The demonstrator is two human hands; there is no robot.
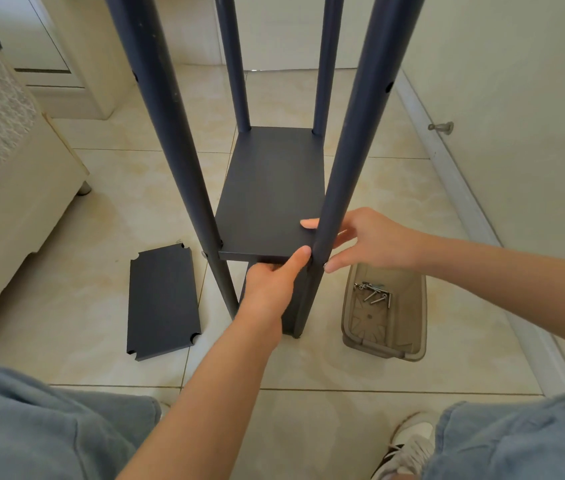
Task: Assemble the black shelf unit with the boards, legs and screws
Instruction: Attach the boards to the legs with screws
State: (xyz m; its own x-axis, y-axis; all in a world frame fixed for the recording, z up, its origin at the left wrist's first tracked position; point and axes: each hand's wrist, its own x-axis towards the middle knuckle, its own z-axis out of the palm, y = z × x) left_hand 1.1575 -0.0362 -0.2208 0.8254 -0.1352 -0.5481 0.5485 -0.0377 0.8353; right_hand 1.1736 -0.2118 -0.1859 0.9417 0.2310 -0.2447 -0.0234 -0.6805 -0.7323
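- The left hand (267,285) grips the front edge of the shelf board (270,195). Its thumb (300,258) is pressed against the edge beside the right front leg (354,150), and its fingers are curled underneath, out of sight.
- The right hand (374,240) straddles that same leg at board level, loosely wrapped. Its thumb tip (309,223) lies on top of the board left of the leg, and its fingers reach round the leg's right side.
- A small glint shows at the forefinger tip (too small to tell whether it is a screw or the nail).
- The board sits low between four upright dark legs, and the left front leg (170,133) has a screw head (204,253) showing at board height.
- The unit stands on the tiled floor (118,220).
- A spare board (163,299) with notched corners lies flat on the floor to the left of the unit.
- To the right, just beside the right front leg, a beige tub (409,323) holds a small pile of screws (374,294).
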